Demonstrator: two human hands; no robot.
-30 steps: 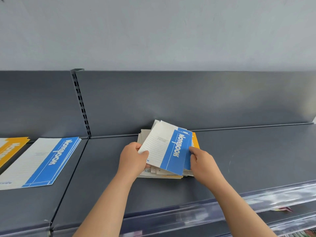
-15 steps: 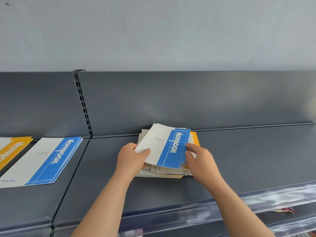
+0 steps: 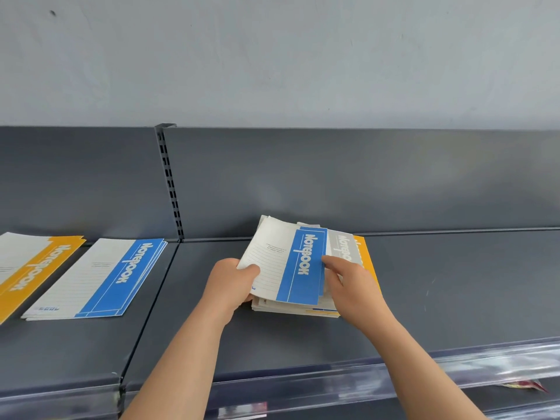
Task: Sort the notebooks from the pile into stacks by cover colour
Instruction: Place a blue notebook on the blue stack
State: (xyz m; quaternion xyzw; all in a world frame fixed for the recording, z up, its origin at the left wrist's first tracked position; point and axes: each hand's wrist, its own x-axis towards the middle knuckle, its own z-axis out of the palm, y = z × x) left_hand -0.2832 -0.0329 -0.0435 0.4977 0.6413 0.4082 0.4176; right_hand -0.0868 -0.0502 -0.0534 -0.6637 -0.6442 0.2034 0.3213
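My left hand [image 3: 233, 283] grips the near left corner of a blue notebook [image 3: 291, 265], thumb curled over the lined white part of the cover, fingers underneath. My right hand [image 3: 348, 283] pinches the right edge of the same notebook, thumb lying on the blue band beside the white "Notebook" lettering. Between the two hands the notebook sits tilted, its far end raised above the pile [image 3: 297, 309], which lies on the dark grey shelf [image 3: 454, 298] close to the back panel. The pile is uneven, with covers fanned out at slightly different angles. Just to the right of the blue cover a grey notebook [image 3: 342, 248] shows, and past it the edge of an orange notebook [image 3: 365, 259].

Well to the left, on the neighbouring shelf section, a blue stack [image 3: 100, 280] lies flat, and beside it, partly cut off by the picture edge, an orange stack [image 3: 33, 268]. A slotted upright [image 3: 171, 183] divides the two back panels. A clear plastic strip [image 3: 454, 365] runs along the front lip.
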